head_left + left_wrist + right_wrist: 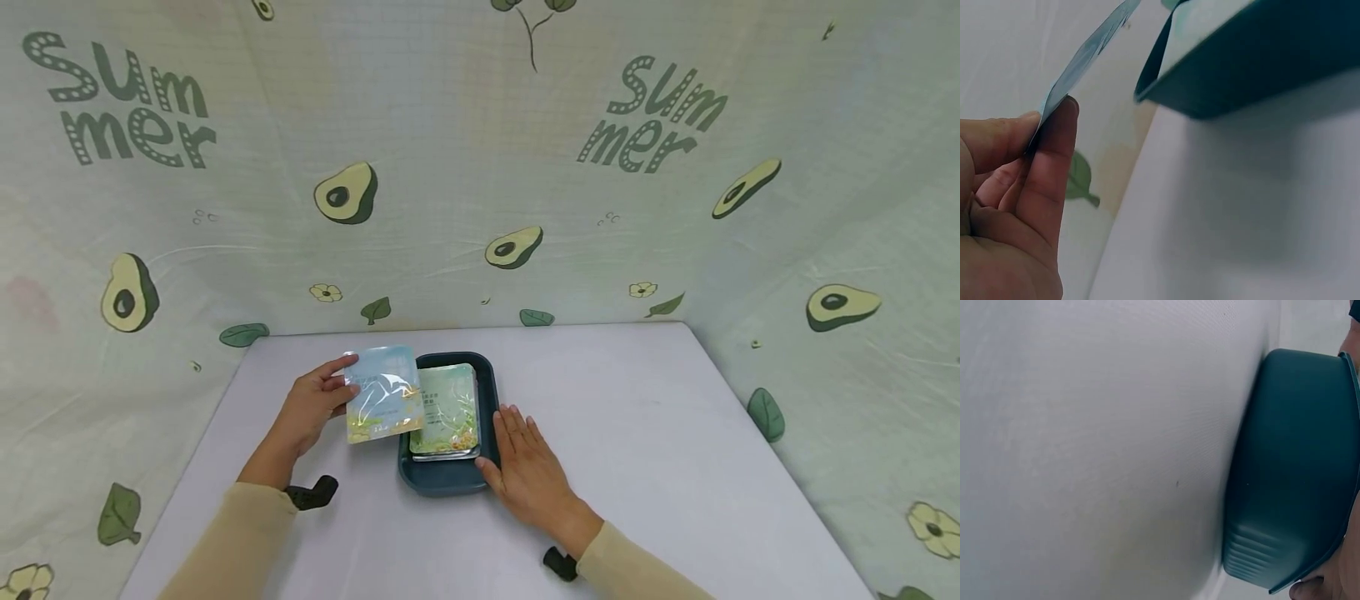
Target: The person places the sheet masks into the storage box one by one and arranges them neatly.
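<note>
A dark teal tray [491, 400] [1254, 69] [1291, 475] sits mid-table with a stack of green sachets [447, 408] inside. My left hand [318, 400] [1041, 147] pinches a light blue sachet [381, 393] [1088, 56] by its left edge, thumb on top, holding it over the tray's left rim. My right hand [525, 467] lies flat on the table against the tray's right side, fingers straight, thumb touching the tray's near right corner. In the right wrist view only the thumb tip [1310, 590] shows under the tray's rim.
The white table [645, 433] is walled on three sides by an avocado-print cloth [480, 167]. Black wrist camera mounts [313, 493] sit by both sleeves. Bare tabletop stretches to the right of the tray.
</note>
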Motion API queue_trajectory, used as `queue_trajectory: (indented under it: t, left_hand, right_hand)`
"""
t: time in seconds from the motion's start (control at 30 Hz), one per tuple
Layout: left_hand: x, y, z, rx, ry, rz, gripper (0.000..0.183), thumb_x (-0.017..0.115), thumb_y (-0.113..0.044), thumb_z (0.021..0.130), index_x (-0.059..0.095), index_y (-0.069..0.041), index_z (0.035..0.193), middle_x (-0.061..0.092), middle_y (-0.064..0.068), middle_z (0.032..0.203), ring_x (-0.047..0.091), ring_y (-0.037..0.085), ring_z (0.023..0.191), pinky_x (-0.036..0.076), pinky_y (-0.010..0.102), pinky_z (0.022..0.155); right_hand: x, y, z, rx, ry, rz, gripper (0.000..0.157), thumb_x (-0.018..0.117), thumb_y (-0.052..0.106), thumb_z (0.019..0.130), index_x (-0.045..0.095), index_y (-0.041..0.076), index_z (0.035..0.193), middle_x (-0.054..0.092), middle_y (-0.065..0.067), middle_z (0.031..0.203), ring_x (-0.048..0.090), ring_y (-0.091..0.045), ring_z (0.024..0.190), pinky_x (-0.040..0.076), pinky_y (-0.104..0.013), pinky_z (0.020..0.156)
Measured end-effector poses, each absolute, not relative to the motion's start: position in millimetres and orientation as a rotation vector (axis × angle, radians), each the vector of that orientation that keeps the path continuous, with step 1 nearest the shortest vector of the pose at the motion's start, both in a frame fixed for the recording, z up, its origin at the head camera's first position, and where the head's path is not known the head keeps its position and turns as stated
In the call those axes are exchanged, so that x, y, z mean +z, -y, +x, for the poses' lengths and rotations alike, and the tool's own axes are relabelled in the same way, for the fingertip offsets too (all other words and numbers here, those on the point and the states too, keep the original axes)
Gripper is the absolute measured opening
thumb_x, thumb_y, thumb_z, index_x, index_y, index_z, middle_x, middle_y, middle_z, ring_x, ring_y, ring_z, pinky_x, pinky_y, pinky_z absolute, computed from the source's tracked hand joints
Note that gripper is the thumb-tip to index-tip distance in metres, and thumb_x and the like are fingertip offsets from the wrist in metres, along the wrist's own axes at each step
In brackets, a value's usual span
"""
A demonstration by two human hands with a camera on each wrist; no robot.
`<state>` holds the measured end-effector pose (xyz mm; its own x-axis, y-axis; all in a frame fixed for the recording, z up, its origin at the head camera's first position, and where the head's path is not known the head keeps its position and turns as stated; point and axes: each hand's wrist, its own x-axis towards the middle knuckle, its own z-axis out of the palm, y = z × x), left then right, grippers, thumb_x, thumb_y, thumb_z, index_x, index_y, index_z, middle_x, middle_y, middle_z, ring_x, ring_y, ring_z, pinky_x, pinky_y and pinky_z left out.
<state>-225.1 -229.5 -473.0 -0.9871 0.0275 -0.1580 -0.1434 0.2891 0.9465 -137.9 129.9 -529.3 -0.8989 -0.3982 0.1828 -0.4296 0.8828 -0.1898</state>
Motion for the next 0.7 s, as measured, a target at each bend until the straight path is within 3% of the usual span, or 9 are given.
queue_trajectory:
  t: [0.47,0.7]
  left_hand:
    - [-480,160,-243,1.798,-2.282,-0.035,0.054,0.070,-0.006,0.101,0.057,-0.018,0.152,0.061,0.012,0.115,0.064,0.020,0.095,0.059,0.026,0.077]
    - [-487,148,-247,1.705,-2.314,-0.051,0.051,0.069,-0.007,0.101,0.060,-0.021,0.149,0.053,0.009,0.103,0.060,0.019,0.091,0.057,0.027,0.075]
  right_hand:
    - [-530,-131,-137,0.384,2.904,0.636,0.076,0.043,0.051,0.112,0.035,-0.007,0.161,0.032,-0.025,0.169,0.029,-0.036,0.160,0.025,-0.055,0.129]
    - [-530,-130,-136,0.395,2.916,0.626,0.076,0.042,0.052,0.112,0.034,-0.006,0.161,0.032,-0.025,0.169,0.028,-0.036,0.160,0.024,-0.056,0.129]
